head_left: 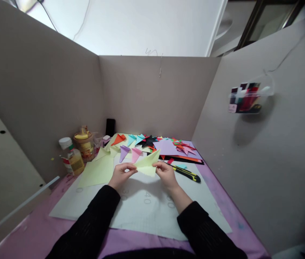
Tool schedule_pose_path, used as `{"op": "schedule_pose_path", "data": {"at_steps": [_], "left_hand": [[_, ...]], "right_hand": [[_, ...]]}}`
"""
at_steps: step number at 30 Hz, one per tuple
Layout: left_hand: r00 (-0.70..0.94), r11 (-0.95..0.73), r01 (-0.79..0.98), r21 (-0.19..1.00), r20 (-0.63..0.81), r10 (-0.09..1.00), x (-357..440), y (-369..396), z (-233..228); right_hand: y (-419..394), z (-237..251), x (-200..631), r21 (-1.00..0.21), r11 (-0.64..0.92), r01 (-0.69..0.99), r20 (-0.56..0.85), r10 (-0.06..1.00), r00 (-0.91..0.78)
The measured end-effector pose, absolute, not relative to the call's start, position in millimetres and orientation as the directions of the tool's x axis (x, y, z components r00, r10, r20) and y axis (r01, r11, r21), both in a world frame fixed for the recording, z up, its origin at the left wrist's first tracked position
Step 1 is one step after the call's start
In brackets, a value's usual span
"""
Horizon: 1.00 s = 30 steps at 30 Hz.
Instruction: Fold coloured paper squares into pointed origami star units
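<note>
Mid-fold: left hand [121,173] and right hand [165,172] pinching folded yellow-green paper [148,164] above worktop [141,208]; next crease needs aligned edges

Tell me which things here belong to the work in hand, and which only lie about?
In hand: left hand, right hand, pale green folded paper.
Lying about: utility knife, bottle, jar, lilac sheet.

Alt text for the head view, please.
Both hands, left hand and right hand, hold a folded pale green paper above a white mat. Behind lie coloured folded papers; a utility knife lies at right, bottles at left.
</note>
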<state>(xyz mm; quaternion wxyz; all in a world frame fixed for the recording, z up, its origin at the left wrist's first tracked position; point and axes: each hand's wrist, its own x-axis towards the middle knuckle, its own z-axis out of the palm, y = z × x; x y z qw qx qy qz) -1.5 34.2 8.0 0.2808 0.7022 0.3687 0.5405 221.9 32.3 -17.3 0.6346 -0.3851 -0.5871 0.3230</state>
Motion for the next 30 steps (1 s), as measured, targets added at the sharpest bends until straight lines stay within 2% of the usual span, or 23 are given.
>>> {"op": "schedule_pose_path", "data": {"at_steps": [7, 13, 21, 27, 30], "left_hand": [[0.150, -0.584, 0.205, 0.786, 0.564, 0.812, -1, 34, 9], [0.093, -0.564, 0.194, 0.803, 0.558, 0.825, 2, 32, 8], [-0.007, -0.399, 0.037, 0.916, 0.400, 0.917, 13, 34, -1], [-0.034, -0.322, -0.010, 0.947, 0.322, 0.946, 20, 33, -2], [-0.026, -0.282, -0.062, 0.957, 0.281, 0.959, 22, 34, -1]], "right_hand": [[33, -17, 221, -0.863, 0.506, 0.002, 0.503, 0.859, 0.097], [29, -14, 215, -0.886, 0.459, -0.061, 0.450, 0.884, 0.127], [24, -11, 205, -0.895, 0.437, -0.089, 0.413, 0.888, 0.204], [22, -11, 202, -0.901, 0.422, -0.104, 0.386, 0.886, 0.257], [24, -12, 201, -0.886, 0.431, -0.171, 0.375, 0.883, 0.284]]}}
